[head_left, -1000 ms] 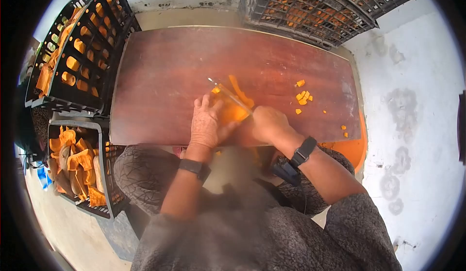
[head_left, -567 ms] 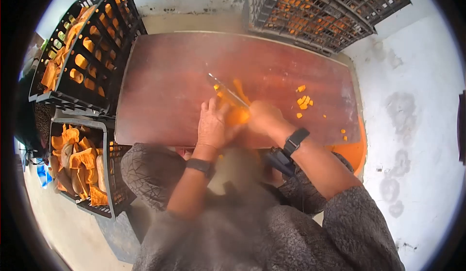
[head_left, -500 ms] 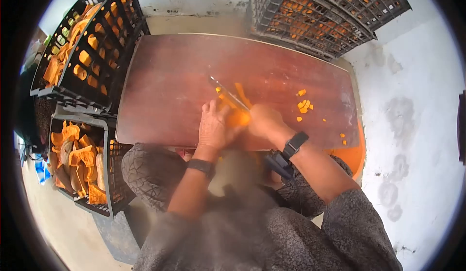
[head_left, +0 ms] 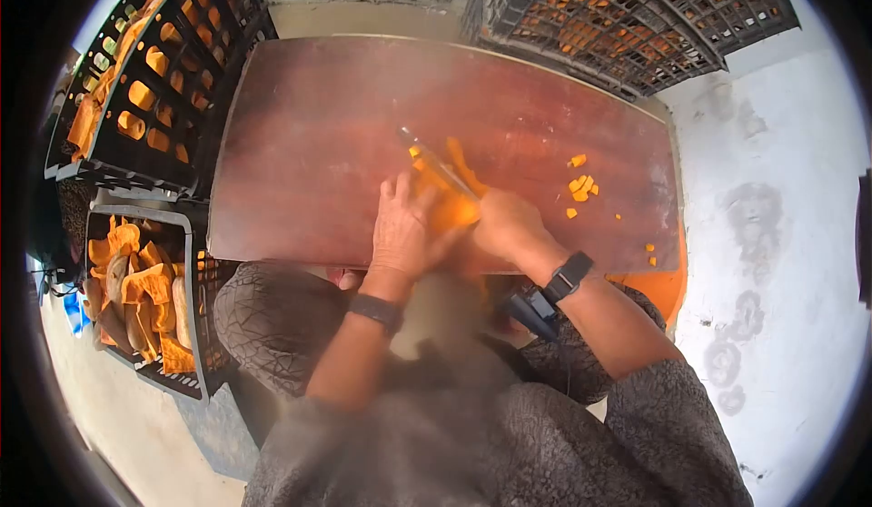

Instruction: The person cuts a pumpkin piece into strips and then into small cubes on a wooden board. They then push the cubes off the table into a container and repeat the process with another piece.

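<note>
My right hand is closed round the handle of a knife, whose blade points away and to the left. Under and beside the blade lies an orange pumpkin piece, blurred in part. My left hand presses on the pumpkin piece from the left, fingers bent over it. A narrow orange strip sticks out beyond the blade on its right side. Several small pumpkin cubes lie to the right on the reddish-brown board. The handle is hidden inside my right fist.
A black crate of pumpkin pieces stands at the far left. Nearer, another crate holds large pumpkin chunks. Stacked crates with orange contents stand behind the board, and a white wall rises on the right. Something orange shows under the board's right end.
The camera view has shifted slightly, so the board and crates sit a little differently in it. Both hands stay at the pumpkin piece, with the knife still across it.
</note>
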Demonstrator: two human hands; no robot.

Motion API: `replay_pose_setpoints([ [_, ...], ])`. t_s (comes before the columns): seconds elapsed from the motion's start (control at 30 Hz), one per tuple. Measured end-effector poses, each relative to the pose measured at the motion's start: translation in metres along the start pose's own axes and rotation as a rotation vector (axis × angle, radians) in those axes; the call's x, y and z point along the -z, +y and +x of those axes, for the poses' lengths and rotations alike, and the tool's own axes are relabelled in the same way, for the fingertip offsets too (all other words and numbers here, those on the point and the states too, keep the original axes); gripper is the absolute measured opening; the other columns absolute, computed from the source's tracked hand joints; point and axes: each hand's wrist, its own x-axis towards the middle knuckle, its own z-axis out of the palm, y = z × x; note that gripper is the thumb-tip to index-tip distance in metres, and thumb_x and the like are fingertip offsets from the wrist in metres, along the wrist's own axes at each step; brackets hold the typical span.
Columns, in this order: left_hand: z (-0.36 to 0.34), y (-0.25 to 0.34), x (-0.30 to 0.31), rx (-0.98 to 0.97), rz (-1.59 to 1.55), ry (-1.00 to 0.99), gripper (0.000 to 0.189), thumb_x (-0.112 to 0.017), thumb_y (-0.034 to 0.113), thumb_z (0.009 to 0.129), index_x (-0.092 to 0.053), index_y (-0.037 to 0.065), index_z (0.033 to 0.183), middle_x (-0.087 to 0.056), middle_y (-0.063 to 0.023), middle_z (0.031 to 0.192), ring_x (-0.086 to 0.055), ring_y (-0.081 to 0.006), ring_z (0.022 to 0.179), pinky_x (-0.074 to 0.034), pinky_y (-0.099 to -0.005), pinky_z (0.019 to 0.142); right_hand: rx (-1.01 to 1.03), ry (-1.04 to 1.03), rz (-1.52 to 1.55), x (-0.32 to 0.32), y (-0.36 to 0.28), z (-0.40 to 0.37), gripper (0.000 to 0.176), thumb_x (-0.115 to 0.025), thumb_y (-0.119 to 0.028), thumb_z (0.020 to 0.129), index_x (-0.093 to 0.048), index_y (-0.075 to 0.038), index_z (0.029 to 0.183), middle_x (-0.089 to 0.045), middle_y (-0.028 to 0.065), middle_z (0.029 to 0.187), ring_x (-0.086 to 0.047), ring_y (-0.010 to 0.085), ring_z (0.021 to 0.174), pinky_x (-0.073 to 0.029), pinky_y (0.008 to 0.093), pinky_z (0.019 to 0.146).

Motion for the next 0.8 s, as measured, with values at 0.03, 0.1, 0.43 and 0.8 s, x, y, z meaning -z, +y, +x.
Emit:
replay_pose_setpoints([
  [0.03, 0.0, 0.001, 0.0, -0.028, 0.017, 0.023, 0.051, -0.083, 0.03, 0.062, -0.068, 0.008, 0.105, -0.049, -0.0191, 0.128, -0.044, -0.0386, 0.119, -0.043, -0.0463, 0.102, 0.003, 0.03, 0.031, -0.003, 0.006, 0.002, 0.022, -0.065, -0.018, 0.084, -0.07, -0.006, 0.1, -0.069, 0.0187, 0.103, -0.066, 0.0363, 0.1, -0.053, 0.0449, 0.082],
  [0.1, 0.003, 0.004, 0.001, -0.073, 0.041, 0.052, 0.052, -0.083, 0.031, 0.062, -0.067, 0.008, 0.106, -0.049, -0.0192, 0.129, -0.044, -0.0388, 0.119, -0.043, -0.0464, 0.102, 0.006, 0.077, 0.07, -0.004, 0.012, 0.007, 0.021, -0.063, -0.018, 0.084, -0.07, -0.006, 0.1, -0.069, 0.0185, 0.104, -0.066, 0.0364, 0.1, -0.053, 0.0453, 0.082],
  [0.43, 0.0, 0.002, -0.003, -0.06, 0.066, 0.054, 0.049, -0.082, 0.029, 0.063, -0.068, 0.008, 0.105, -0.049, -0.0188, 0.128, -0.044, -0.0385, 0.117, -0.044, -0.0464, 0.101, 0.077, 0.111, 0.037, -0.003, 0.006, -0.003, 0.019, -0.065, -0.016, 0.081, -0.072, -0.006, 0.096, -0.07, 0.0165, 0.098, -0.067, 0.0353, 0.095, -0.054, 0.0457, 0.08],
  [0.8, 0.001, 0.002, -0.005, -0.031, 0.077, -0.005, 0.051, -0.081, 0.029, 0.063, -0.066, 0.009, 0.108, -0.05, -0.019, 0.123, -0.044, -0.0374, 0.117, -0.042, -0.0447, 0.102, 0.048, 0.047, 0.035, 0.008, -0.003, 0.006, 0.026, -0.067, -0.019, 0.081, -0.07, -0.002, 0.1, -0.069, 0.0203, 0.105, -0.066, 0.0345, 0.103, -0.053, 0.0439, 0.086],
])
